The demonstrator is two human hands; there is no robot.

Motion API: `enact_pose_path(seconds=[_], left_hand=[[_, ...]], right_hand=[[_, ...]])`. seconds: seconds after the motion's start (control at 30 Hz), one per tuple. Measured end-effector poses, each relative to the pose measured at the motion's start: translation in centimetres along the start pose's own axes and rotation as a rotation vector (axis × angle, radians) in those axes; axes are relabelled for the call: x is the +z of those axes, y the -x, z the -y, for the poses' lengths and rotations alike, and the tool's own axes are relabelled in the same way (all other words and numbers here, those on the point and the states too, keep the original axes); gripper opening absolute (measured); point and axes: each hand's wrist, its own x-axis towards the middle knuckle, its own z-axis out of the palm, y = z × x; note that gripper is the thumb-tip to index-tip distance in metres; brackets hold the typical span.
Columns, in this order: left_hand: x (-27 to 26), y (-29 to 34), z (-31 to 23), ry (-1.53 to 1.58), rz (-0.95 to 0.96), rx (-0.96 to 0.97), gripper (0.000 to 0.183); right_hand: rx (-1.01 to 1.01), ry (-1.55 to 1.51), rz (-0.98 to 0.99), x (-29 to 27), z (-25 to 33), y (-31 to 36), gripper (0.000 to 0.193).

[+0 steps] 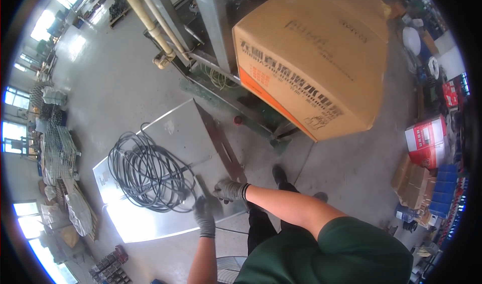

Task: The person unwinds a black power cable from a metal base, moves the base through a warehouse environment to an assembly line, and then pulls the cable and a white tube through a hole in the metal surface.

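We are looking down at a flat, pale grey sheet-metal panel (175, 133) that is lying on the concrete floor (110, 78), with a coil of dark grey cable (148, 171) resting on its left half. Along the panel's right edge a long brown metal strip (221, 141) is running down toward our hands. Our right hand (230, 189), in a grey work glove, is reaching across from the right and closing its fingers around the lower end of that strip, at the panel's near right corner. Our left hand (204, 215), gloved the same way, is coming up from below and pressing on the panel just beside the right hand; we cannot tell whether it is gripping anything or simply lying on the metal. The cable coil is sitting just left of the left hand. A large tan cardboard box (314, 53) is looming above us on the right, well apart from the panel, and wire mesh baskets (57, 148) are standing at the left.
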Motion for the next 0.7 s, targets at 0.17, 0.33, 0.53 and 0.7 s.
enact_pose_path(seconds=[0.17,0.33,0.53,0.7], left_hand=[[9.4,4.5,-3.0,0.215,0.035,-0.139,0.053],[15.4,8.9,-8.0,-0.197,-0.168,-0.129,0.047],[14.8,10.1,-2.5,-0.483,-0.274,0.041,0.026],[13.4,13.3,-6.6,-0.787,-0.51,-0.083,0.04]], right_hand=[[-0.409,0.139,-0.355,-12.2,-5.8,4.1,0.018],[-0.498,0.336,-0.731,-23.2,-0.4,7.5,0.018],[-0.543,0.878,-0.633,-26.6,4.6,4.6,0.06],[-0.373,1.103,-0.432,-17.8,6.5,-4.8,0.06]])
